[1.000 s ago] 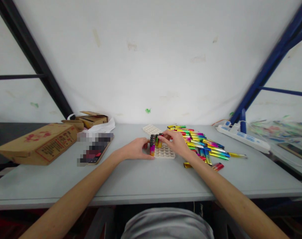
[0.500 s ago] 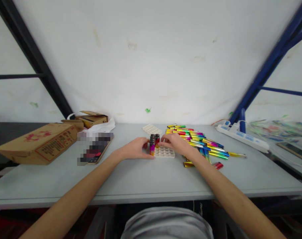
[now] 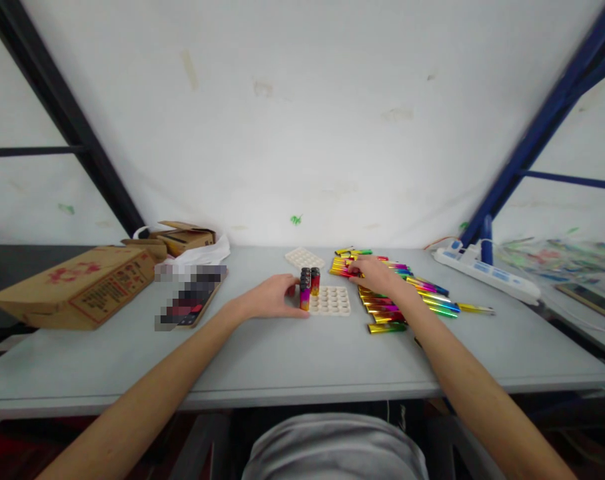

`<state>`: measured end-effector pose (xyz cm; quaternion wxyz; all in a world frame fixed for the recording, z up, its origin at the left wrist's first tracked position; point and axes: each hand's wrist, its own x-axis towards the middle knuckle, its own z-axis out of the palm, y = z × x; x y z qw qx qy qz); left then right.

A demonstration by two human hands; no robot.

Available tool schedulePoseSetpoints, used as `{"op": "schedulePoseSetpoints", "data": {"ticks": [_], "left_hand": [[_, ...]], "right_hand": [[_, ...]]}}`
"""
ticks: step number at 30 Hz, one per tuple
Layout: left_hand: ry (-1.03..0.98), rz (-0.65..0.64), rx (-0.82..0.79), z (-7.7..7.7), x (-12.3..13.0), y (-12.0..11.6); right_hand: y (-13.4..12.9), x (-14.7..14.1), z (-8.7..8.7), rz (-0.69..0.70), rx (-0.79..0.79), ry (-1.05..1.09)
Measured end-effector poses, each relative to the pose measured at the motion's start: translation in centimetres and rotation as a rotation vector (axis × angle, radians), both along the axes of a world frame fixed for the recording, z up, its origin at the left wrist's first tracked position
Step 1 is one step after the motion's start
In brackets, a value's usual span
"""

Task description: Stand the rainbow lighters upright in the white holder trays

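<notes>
A small white tray (image 3: 335,301) with rows of round holes lies on the table in front of me. Several shiny purple, red and yellow lighters (image 3: 305,298) with black tops stand upright at its left end. My left hand (image 3: 277,297) curves around that end, thumb at the front corner and fingers behind, gripping the tray beside the lighters. To the right lies a loose heap of metallic, many-coloured lighters (image 3: 382,313). My right hand (image 3: 372,275) is at the heap's near-left part, its fingertips closed on a lighter there; the fingers partly hide it.
A second white tray (image 3: 305,257) lies behind the first. On the left are a cardboard box (image 3: 77,287), an open smaller box (image 3: 185,239), a white bag (image 3: 207,253) and a phone (image 3: 202,293), partly blurred. A power strip (image 3: 487,275) lies at right near a blue post (image 3: 486,240).
My right hand has moved from the tray rightward to the heap and closed on a lighter. The tray's holes show more now. My left hand has stayed in place.
</notes>
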<state>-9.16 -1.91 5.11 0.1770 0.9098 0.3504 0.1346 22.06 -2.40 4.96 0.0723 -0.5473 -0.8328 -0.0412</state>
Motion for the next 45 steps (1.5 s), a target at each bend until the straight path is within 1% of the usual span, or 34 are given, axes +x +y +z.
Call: {"op": "schedulePoseSetpoints", "data": {"ticks": [5, 9, 13, 17, 19, 24, 27, 29, 31, 34, 39, 43, 45], "left_hand": [[0.017, -0.014, 0.009, 0.1, 0.1, 0.0], [0.022, -0.018, 0.015, 0.1, 0.0, 0.0], [0.013, -0.022, 0.006, -0.1, -0.1, 0.1], [0.017, -0.008, 0.004, -0.2, 0.0, 0.1], [0.009, -0.007, 0.001, -0.2, 0.0, 0.1], [-0.004, -0.02, -0.001, 0.1, 0.0, -0.1], [0.0, -0.022, -0.003, 0.2, 0.0, -0.1], [0.003, -0.009, -0.005, 0.2, 0.0, -0.2], [0.0, 0.001, -0.012, 0.2, 0.1, -0.2], [-0.016, -0.002, -0.023, 0.3, 0.1, -0.2], [-0.028, -0.007, -0.033, 0.2, 0.0, -0.2], [-0.032, -0.005, -0.041, 0.3, 0.0, -0.2], [-0.033, 0.003, -0.042, 0.3, 0.0, -0.2]], "right_hand": [[-0.1, -0.9, -0.4, -0.042, 0.08, 0.008], [-0.1, -0.8, -0.4, -0.083, 0.11, 0.095], [-0.3, -1.0, 0.1, -0.069, 0.138, 0.338], [-0.7, -1.7, 1.0, -0.068, 0.153, 0.728], [-0.7, -2.2, 1.2, -0.046, 0.097, 0.916], [-0.9, -3.3, 1.1, 0.009, -0.059, 1.255], [-1.4, -4.3, 1.0, 0.058, -0.214, 1.505], [-1.8, -5.0, 1.0, 0.096, -0.306, 1.592], [-2.1, -5.6, 1.0, 0.125, -0.33, 1.596], [-2.4, -6.4, 1.0, 0.151, -0.322, 1.57], [-2.8, -7.3, 0.9, 0.149, -0.37, 1.55], [-2.8, -7.8, 0.5, 0.089, -0.453, 1.444], [-2.6, -8.0, -0.1, 0.059, -0.413, 1.333]]}}
